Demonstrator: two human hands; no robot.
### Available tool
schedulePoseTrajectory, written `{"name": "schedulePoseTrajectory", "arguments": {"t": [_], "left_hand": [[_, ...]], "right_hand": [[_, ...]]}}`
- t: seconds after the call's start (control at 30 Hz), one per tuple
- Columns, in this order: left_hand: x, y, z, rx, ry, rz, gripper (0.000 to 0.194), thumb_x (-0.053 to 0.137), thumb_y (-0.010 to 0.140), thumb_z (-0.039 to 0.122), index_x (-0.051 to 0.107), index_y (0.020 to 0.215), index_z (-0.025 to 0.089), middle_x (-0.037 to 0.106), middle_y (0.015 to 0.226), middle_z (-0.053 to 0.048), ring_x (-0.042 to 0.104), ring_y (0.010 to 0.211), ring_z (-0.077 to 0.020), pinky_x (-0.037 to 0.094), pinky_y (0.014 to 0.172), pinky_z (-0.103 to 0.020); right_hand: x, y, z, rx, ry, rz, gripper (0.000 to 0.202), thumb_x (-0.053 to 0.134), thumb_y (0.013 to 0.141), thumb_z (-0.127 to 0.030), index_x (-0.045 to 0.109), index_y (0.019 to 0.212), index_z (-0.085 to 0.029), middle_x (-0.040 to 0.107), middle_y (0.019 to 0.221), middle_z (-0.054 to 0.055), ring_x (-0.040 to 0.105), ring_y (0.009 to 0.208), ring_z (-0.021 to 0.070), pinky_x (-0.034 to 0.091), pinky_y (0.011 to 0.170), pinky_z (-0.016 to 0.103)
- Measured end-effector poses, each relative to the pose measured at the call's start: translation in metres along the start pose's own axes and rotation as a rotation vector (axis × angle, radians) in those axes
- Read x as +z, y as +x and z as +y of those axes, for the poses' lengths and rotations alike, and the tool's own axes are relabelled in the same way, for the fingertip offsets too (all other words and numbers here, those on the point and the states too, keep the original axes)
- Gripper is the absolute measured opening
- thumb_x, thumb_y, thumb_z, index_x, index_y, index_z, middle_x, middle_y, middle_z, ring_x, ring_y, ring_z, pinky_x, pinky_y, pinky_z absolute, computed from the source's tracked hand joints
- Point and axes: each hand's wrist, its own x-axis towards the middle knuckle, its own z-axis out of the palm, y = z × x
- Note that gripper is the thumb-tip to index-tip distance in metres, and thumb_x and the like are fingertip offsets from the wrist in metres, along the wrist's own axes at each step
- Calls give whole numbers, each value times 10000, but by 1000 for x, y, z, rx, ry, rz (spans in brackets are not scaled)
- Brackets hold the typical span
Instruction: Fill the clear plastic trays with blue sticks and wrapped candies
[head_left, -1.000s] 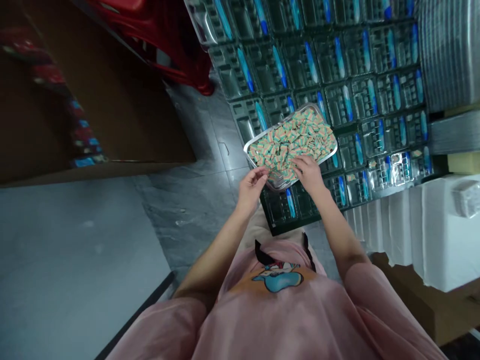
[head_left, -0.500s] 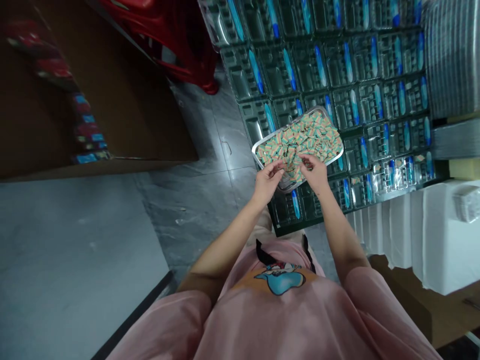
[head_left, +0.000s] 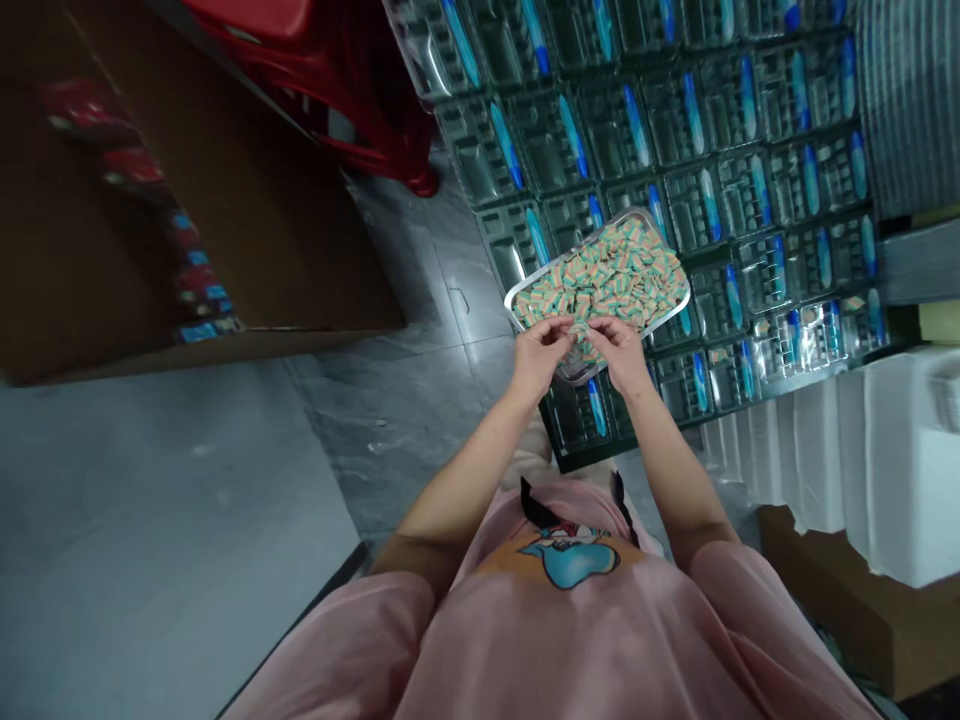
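A clear, pale-rimmed tray heaped with small orange, cream and green striped pieces rests on the blister packs. Over its near side, my left hand is closed in a pinch. Facing it, my right hand pinches too, and the fingertips of both almost meet. A few striped pieces show between them; how many each hand grips is too small to tell. Around the tray lie rows of clear plastic blister packs, with blue pen-shaped items in their slots.
A red plastic stool and an open cardboard box with red and blue packets stand at the left. Stacked clear blister packs rise at the right, above white foam-like blocks. Grey tiled floor lies below.
My right hand has moved left and the two hands have come together, fingers closing over the near side of the tray. The view has shifted slightly.
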Motion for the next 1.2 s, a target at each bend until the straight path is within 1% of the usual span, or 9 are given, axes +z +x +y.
{"name": "schedulePoseTrajectory", "arguments": {"t": [0.13, 0.23, 0.3, 0.5, 0.63, 0.83, 1.0, 1.1, 1.2], "left_hand": [[-1, -1, 4, 75, 45, -48, 311, 730, 660, 170, 725, 971, 189, 673, 844, -4, 575, 709, -94, 479, 667, -217], [-2, 0, 3, 108, 62, -84, 358, 722, 676, 167, 710, 1032, 199, 684, 921, -20, 595, 749, -104, 503, 728, -246], [-3, 0, 2, 115, 54, -105, 379, 726, 680, 175, 701, 1057, 201, 683, 943, -24, 607, 771, -110, 512, 771, -269], [-4, 0, 3, 89, 11, -114, 451, 751, 681, 214, 682, 1127, 206, 688, 1020, -38, 614, 768, -110, 520, 811, -306], [-3, 0, 4, 90, -11, -117, 463, 773, 677, 254, 685, 1130, 213, 693, 1002, -35, 623, 790, -118, 521, 849, -331], [-2, 1, 9, 81, 21, -77, 414, 773, 678, 257, 714, 1084, 208, 697, 905, -20, 628, 792, -127, 526, 816, -310], [-2, 1, 12, 111, 78, -61, 386, 748, 700, 247, 717, 1082, 199, 694, 890, -21, 624, 788, -134, 518, 830, -328], [-4, 1, 11, 133, 91, -44, 380, 750, 697, 250, 720, 1072, 194, 693, 886, -21, 625, 799, -138, 514, 832, -327], [-5, 4, 9, 151, 116, 25, 359, 744, 706, 257, 722, 1060, 199, 696, 890, -21, 629, 824, -143, 511, 830, -315]], "right_hand": [[-2, 3, -1, 0, -6, -15, 337, 721, 749, -485, 669, 962, -229, 656, 849, -11, 606, 813, 132, 511, 787, 287], [-1, 2, -3, 8, -1, -12, 346, 720, 743, -498, 669, 946, -223, 649, 838, -8, 595, 782, 131, 508, 754, 282], [0, 1, -4, 18, 10, 0, 351, 724, 732, -505, 662, 926, -219, 639, 826, -12, 578, 744, 121, 499, 723, 272], [4, 0, -5, 58, 69, 66, 392, 751, 678, -526, 636, 888, -215, 590, 745, -38, 499, 636, 94, 454, 640, 240], [4, 1, -8, 60, 86, 67, 412, 752, 669, -538, 625, 895, -218, 583, 738, -38, 499, 629, 97, 455, 634, 242], [2, 1, -7, 52, 61, 56, 403, 705, 718, -556, 626, 924, -219, 596, 753, -33, 512, 629, 98, 458, 617, 241], [4, 0, -4, 40, 82, 58, 396, 771, 659, -467, 643, 929, -208, 638, 795, -25, 566, 705, 107, 485, 695, 251], [2, 2, -3, 11, 60, 116, 375, 761, 662, -457, 646, 915, -205, 647, 800, -18, 587, 745, 121, 499, 741, 269], [-3, 3, -3, -24, 50, 185, 358, 745, 678, -452, 648, 927, -214, 660, 847, -8, 604, 794, 133, 507, 783, 283]]}}
